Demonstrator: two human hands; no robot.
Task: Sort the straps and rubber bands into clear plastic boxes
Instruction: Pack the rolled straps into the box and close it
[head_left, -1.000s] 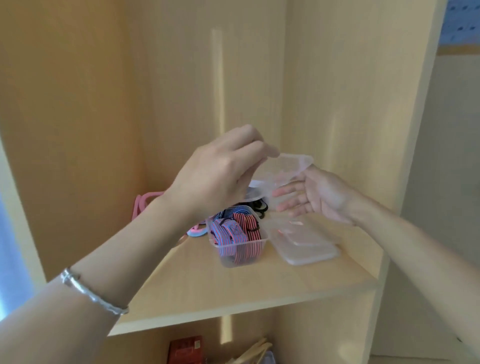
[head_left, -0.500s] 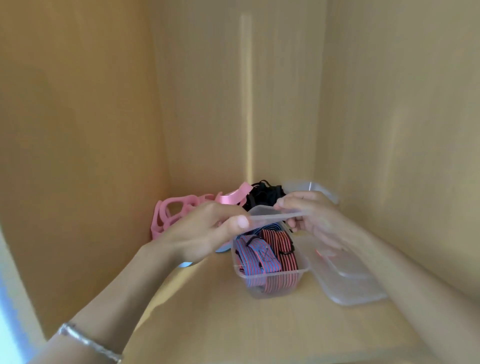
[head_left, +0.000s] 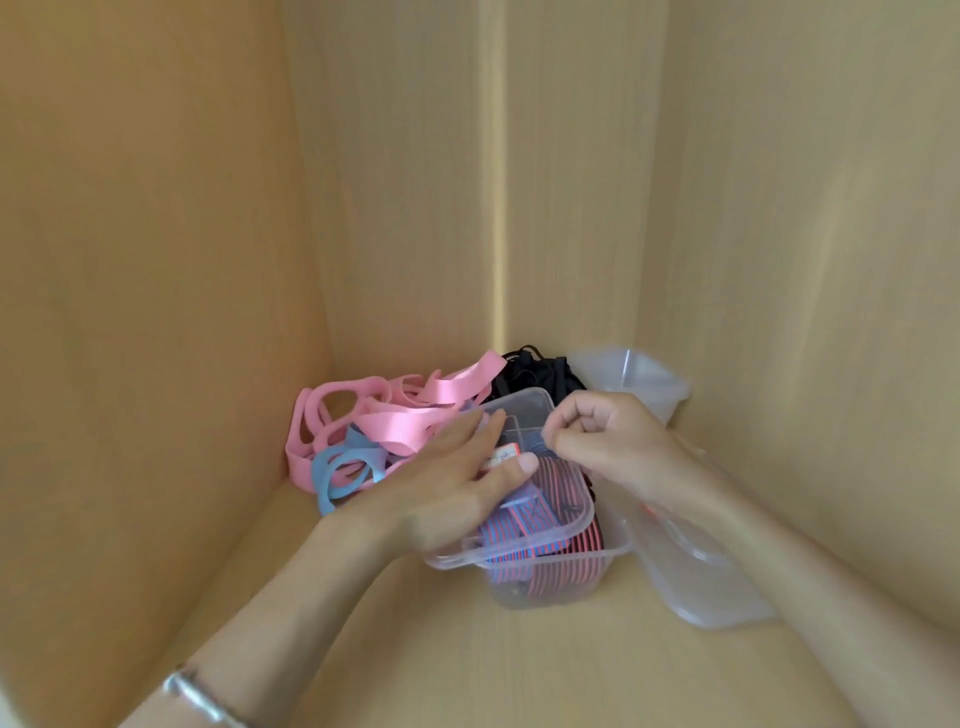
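Observation:
A clear plastic box holding red-and-blue striped straps stands in the middle of the wooden shelf. A clear lid lies on top of it, slightly askew. My left hand rests flat on the lid with straight fingers. My right hand has curled fingers and pinches the lid's right edge. Loose pink straps, light blue bands and black straps are heaped behind the box.
An empty clear box stands in the back right corner. Another closed clear box lies to the right, partly under my right forearm. Wooden walls enclose the shelf on the left, back and right.
Both hands have brought the lid down from the air onto the box of striped straps. The camera has moved closer into the shelf.

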